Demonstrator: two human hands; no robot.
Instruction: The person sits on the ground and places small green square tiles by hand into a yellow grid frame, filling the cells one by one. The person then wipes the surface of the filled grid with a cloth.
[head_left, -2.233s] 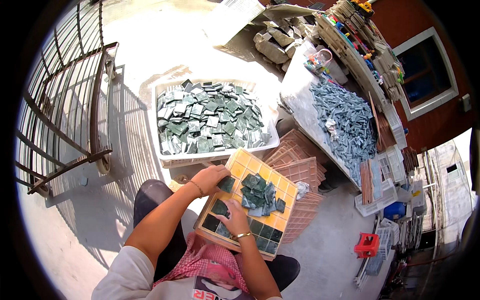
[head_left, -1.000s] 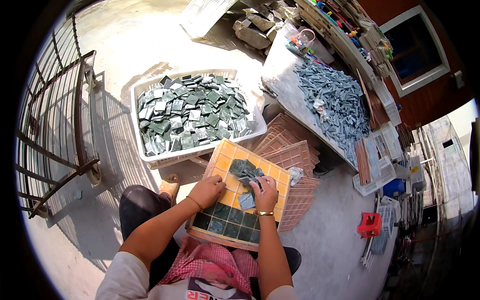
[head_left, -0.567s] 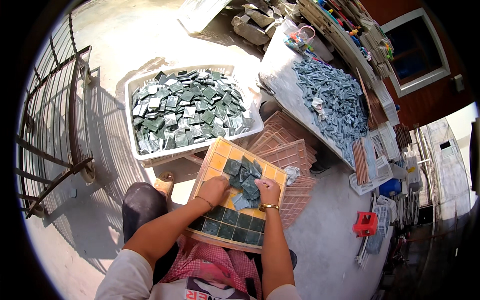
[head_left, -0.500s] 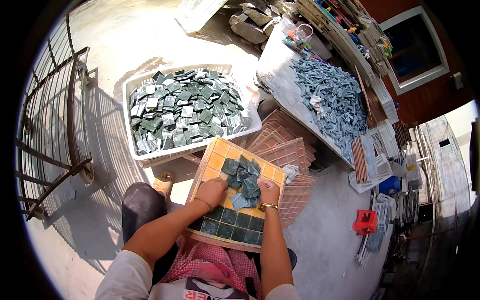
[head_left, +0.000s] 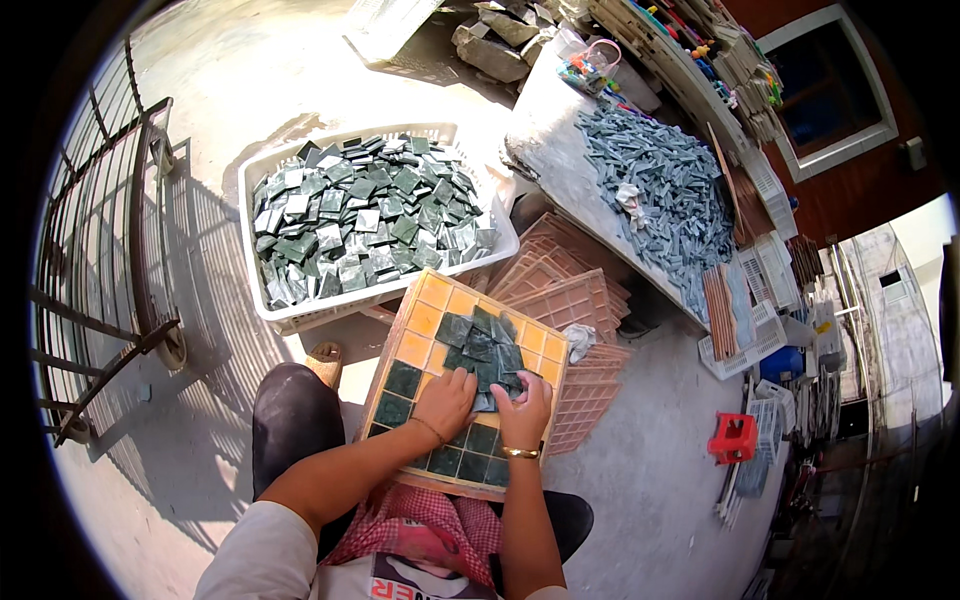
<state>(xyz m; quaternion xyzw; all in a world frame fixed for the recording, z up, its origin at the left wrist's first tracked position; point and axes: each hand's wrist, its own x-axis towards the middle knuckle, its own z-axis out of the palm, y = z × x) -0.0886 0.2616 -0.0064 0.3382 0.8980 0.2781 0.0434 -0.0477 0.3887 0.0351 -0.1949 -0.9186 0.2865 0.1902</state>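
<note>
My left hand (head_left: 446,401) lies palm down on the grid tray (head_left: 420,318), fingers together and bent a little, fingertips touching the loose pile of green tiles (head_left: 483,345) at its 12 o'clock edge. My right hand (head_left: 522,410) sits just beside it at 3 o'clock, also flat on the tray, fingers close together and pushed against the pile's near side; I cannot tell whether either hand pinches a tile. A gold bracelet (head_left: 520,453) circles my right wrist. The tray is orange-yellow, resting tilted on my lap, its near rows already filled with dark green tiles, its far rows and left edge bare apart from the heap in the middle. Under my forearms lies a red checked cloth (head_left: 420,520). At 11 o'clock from the tray, on the floor, stands a white basket (head_left: 262,310) full of green and pale square tiles. At 2 o'clock, just beside the tray, lie stacked reddish-brown grid trays (head_left: 570,300), with a crumpled white rag (head_left: 578,340) touching my tray's right corner. Farther off at 1 o'clock, a grey surface (head_left: 545,130) carries a heap of small grey-blue pieces (head_left: 660,190). At 9 o'clock a metal railing (head_left: 100,290) throws shadow bars across the concrete floor.
</note>
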